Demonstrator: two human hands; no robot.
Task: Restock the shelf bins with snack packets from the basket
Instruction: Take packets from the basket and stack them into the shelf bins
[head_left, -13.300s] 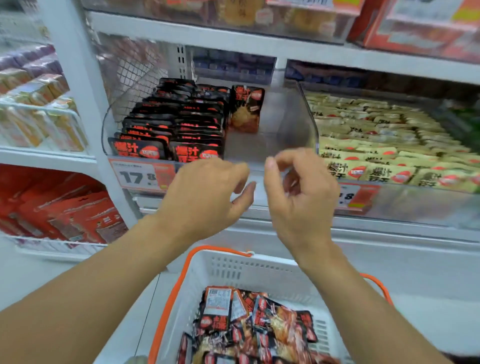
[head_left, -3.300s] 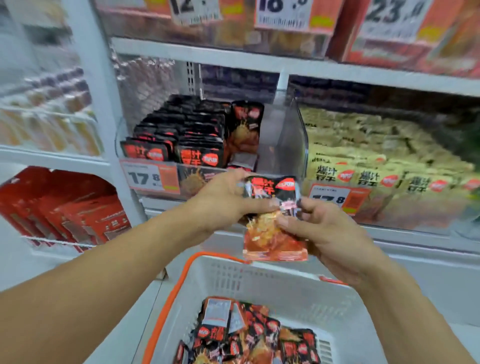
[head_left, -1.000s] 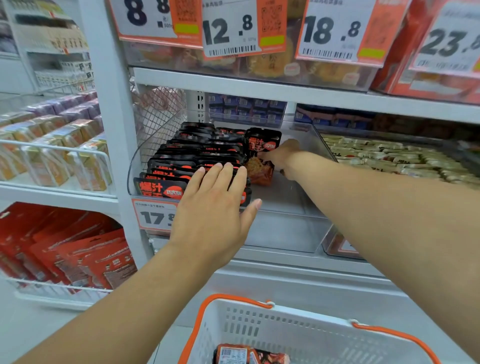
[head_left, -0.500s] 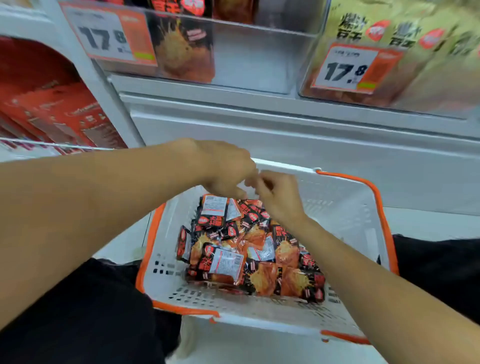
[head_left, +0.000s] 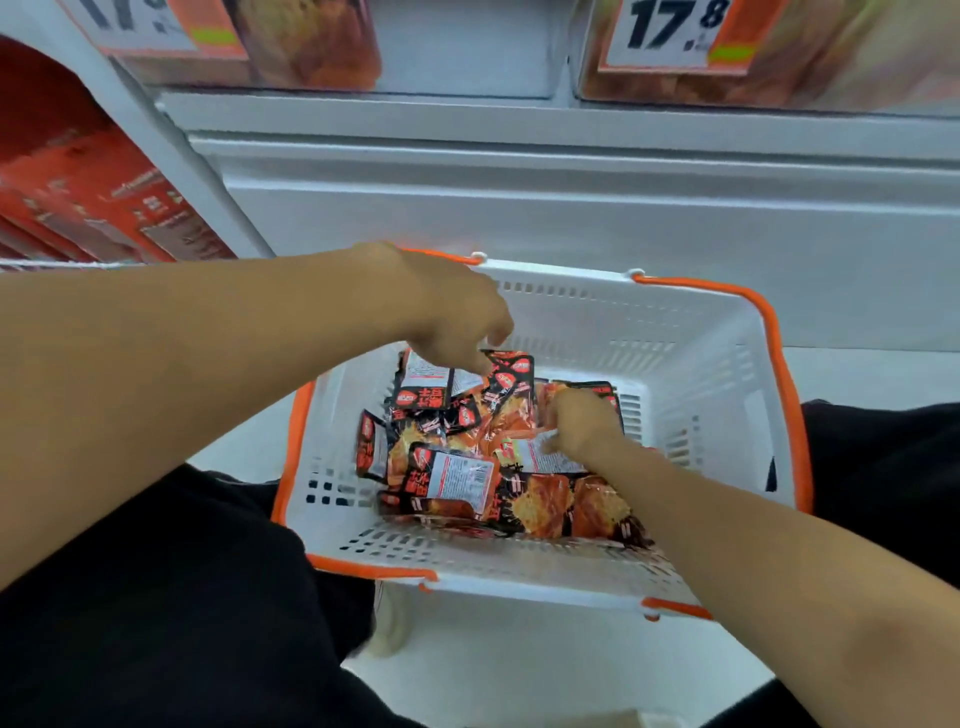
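A white basket with an orange rim (head_left: 691, 364) stands on the floor between my knees, holding a heap of several black-and-red snack packets (head_left: 452, 480). My left hand (head_left: 457, 317) hangs over the far left of the heap, its fingers pointing down and just touching the top packet (head_left: 511, 374). Down in the heap's right side, my right hand (head_left: 582, 428) has its fingers curled round a packet (head_left: 597, 389) that it largely hides. Only the clear front of the shelf bin (head_left: 467, 47) shows at the top edge.
Price tags reading 17.8 (head_left: 670, 31) hang on the bin fronts above. A white shelf base panel (head_left: 519, 197) stands right behind the basket. Red packs (head_left: 78, 197) fill a lower shelf on the left. My black-clad legs (head_left: 156, 597) flank the basket.
Half a second ago both hands met above the basket; now they are apart and lower, the right one in the heap. A second ago the right hand was in the shelf bin.
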